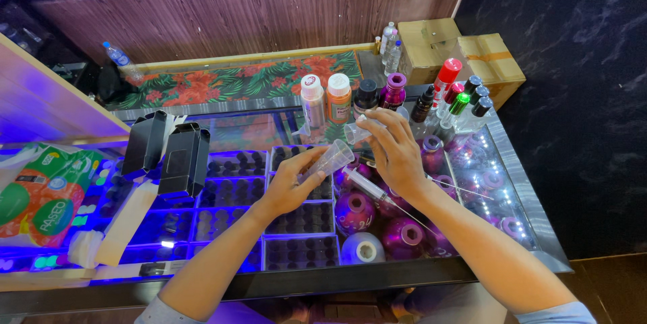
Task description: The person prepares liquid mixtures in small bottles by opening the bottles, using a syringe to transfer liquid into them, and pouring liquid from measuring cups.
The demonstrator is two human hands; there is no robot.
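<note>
A glass-topped display counter (236, 132) lit blue and violet from within is seen from above. At the far left, a plastic-wrapped pack of tissues in green, white and orange (40, 196) is laid on the glass, with a folded white cloth (114, 229) just beside it. Further right, two black rectangular boxes (168, 152) are stood upright and open at the top. Under the glass, trays of small dark bottles (232, 192) are arranged in rows.

Near the middle, the left hand (290, 186) is closed around a small clear plastic measuring cup (330, 159), which is held tilted above the glass, its mouth turned toward the right. Just to its right, the right hand (394, 152) is raised over the counter with its fingers curled on a second small clear cup (356, 133). A clear plastic syringe with a long thin needle (371, 189) is seen below this hand, lying over the round purple bottles (377, 216) inside the case; whether it is gripped cannot be told.

Behind the hands, a row of upright bottles is lined up: a white-capped silver one (312, 100), an orange one (338, 98), a black-capped one (365, 97), a magenta one (393, 91), then a red-capped spray bottle (446, 78). Cardboard boxes (458, 54) are stacked at the far right.
</note>
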